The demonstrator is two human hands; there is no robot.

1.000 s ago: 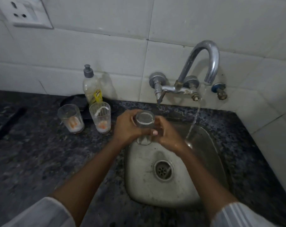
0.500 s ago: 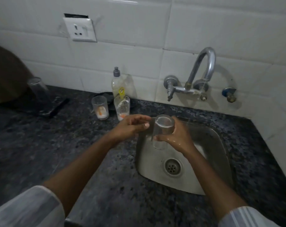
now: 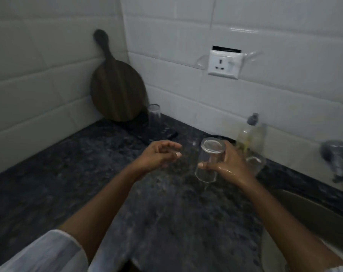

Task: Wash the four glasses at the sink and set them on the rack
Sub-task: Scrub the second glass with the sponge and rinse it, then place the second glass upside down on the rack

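Note:
My right hand (image 3: 228, 163) grips a clear wet glass (image 3: 209, 160), held upside down above the dark granite counter (image 3: 88, 173). My left hand (image 3: 160, 154) hovers just left of it, fingers loosely curled and holding nothing. Another clear glass (image 3: 154, 114) stands on a flat black rack or mat (image 3: 162, 134) near the back wall. A blurred glass (image 3: 256, 163) shows behind my right hand. The sink (image 3: 314, 216) shows only as a rim at the right edge.
A round dark wooden board (image 3: 116, 91) leans in the tiled corner. A soap bottle (image 3: 249, 132) stands by the wall behind my right hand. A wall socket (image 3: 224, 64) sits above. The tap's base (image 3: 337, 156) is blurred at the far right.
My left hand let go of the glass. My right hand carried it left, out of the sink and over the counter. The view swung left toward the corner and the rack.

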